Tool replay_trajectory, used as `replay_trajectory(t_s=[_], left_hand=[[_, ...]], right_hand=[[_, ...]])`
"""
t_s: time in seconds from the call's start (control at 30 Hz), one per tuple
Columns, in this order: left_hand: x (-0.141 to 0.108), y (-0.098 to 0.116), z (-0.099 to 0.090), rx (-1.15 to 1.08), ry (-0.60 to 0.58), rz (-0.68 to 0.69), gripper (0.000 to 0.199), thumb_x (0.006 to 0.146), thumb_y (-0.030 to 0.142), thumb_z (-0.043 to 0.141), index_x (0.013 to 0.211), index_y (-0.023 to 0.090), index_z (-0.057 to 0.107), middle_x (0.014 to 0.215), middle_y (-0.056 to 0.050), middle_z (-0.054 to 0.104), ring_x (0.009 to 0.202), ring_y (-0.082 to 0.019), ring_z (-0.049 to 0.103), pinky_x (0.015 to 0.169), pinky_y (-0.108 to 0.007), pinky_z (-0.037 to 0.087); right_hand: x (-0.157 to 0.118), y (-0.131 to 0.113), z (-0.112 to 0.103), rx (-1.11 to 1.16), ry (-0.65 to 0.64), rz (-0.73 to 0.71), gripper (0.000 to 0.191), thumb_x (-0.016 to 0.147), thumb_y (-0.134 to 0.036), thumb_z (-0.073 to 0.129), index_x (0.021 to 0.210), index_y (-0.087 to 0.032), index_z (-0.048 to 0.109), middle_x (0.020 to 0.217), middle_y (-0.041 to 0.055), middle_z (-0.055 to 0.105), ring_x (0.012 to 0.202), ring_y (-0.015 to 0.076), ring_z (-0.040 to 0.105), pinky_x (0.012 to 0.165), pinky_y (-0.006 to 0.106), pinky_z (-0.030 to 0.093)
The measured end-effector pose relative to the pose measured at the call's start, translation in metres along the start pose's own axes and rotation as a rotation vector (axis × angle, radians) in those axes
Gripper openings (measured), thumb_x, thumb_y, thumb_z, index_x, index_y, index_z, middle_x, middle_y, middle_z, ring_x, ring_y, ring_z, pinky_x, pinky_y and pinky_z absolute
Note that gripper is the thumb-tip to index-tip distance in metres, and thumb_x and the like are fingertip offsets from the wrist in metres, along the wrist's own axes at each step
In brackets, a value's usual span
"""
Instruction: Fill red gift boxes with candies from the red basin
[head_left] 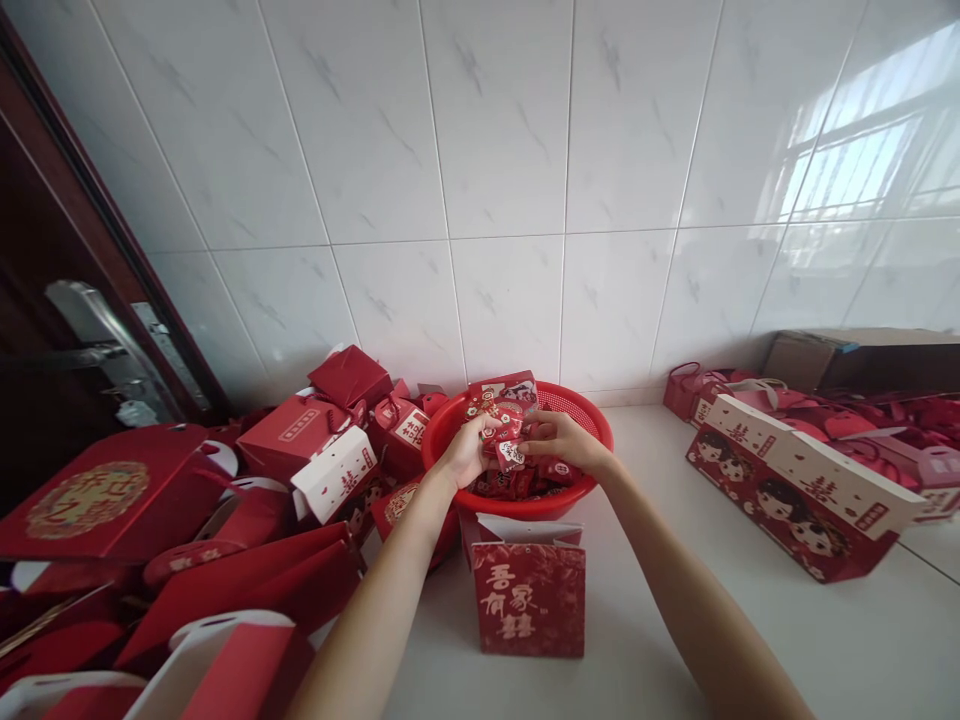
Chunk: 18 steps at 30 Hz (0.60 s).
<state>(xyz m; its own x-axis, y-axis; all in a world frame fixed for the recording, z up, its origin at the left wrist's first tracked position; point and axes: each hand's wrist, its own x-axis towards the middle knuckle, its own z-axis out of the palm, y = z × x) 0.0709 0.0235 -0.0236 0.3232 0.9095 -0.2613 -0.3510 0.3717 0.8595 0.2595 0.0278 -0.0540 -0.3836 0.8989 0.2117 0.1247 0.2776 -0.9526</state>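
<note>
Over a red plastic basket (600,425), my left hand (466,452) is closed around several small red candy packets (504,425) with white and gold print. The fingers of my right hand (561,440) are curled against the same bunch from the right, pinching at a packet. More red packets (517,485) lie inside the basket below my hands. In front of the basket, between my forearms, a red gift box (531,600) with gold characters stands upright with its top flaps apart. What lies inside that box is hidden.
Many red gift boxes (112,490) are heaped on the left, near a dark door with a metal handle (97,330). At right, a cream-and-red box (795,490) stands before more gift boxes and a cardboard carton (802,358). A tiled wall (510,180) rises behind the white surface.
</note>
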Motion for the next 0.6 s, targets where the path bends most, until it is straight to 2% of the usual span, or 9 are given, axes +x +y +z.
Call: replay_trajectory(t_s=[0.17,0.23,0.4,0.5,0.6], left_hand=[[0.0037,-0.0037,-0.0036,0.033,-0.047,0.028,0.024,0.074,0.005,0.054,0.093,0.01,0.068,0.056,-0.001,0.063,0.044,-0.014,0.056,0.049,-0.025,0.054],[0.0044,-0.0044,-0.0057,0.054,-0.067,0.049,0.032,0.071,0.004,0.056,0.1,0.011,0.069,0.058,0.0,0.064,0.047,-0.014,0.058,0.049,-0.025,0.053],[0.0014,-0.0036,-0.0074,0.104,-0.131,0.087,0.064,0.064,0.005,0.055,0.126,0.022,0.063,0.081,0.0,0.071,0.066,-0.016,0.067,0.065,-0.033,0.059],[0.0016,-0.004,-0.0071,0.166,-0.113,0.052,0.059,0.058,0.004,0.054,0.114,0.021,0.067,0.081,0.0,0.07,0.076,-0.019,0.068,0.074,-0.038,0.06],[0.0054,-0.0064,-0.0082,0.216,-0.03,0.029,0.035,0.053,0.004,0.051,0.083,0.016,0.064,0.067,0.001,0.063,0.072,-0.019,0.067,0.074,-0.039,0.06]], right_hand=[[0.0012,0.0004,0.0002,0.02,0.012,0.002,0.049,0.061,-0.04,0.089,0.099,-0.018,0.068,0.064,-0.0031,0.064,0.062,0.0161,0.063,0.061,0.03,0.05],[0.0009,-0.0012,0.0002,0.032,0.024,-0.014,0.047,0.059,-0.037,0.09,0.095,-0.017,0.069,0.065,-0.003,0.064,0.063,0.0156,0.063,0.063,0.03,0.051],[-0.0015,-0.0043,-0.0023,0.141,0.121,-0.001,0.041,0.055,-0.032,0.091,0.088,-0.017,0.072,0.068,-0.0012,0.067,0.068,0.0163,0.065,0.069,0.031,0.052],[-0.0018,-0.0055,-0.0041,0.248,0.233,-0.011,0.039,0.052,-0.031,0.091,0.083,-0.018,0.071,0.074,0.0007,0.071,0.073,0.0174,0.067,0.072,0.031,0.053],[-0.0013,-0.0073,-0.0045,0.346,0.308,0.002,0.039,0.051,-0.032,0.091,0.081,-0.019,0.07,0.076,0.001,0.072,0.073,0.0171,0.066,0.067,0.029,0.054]])
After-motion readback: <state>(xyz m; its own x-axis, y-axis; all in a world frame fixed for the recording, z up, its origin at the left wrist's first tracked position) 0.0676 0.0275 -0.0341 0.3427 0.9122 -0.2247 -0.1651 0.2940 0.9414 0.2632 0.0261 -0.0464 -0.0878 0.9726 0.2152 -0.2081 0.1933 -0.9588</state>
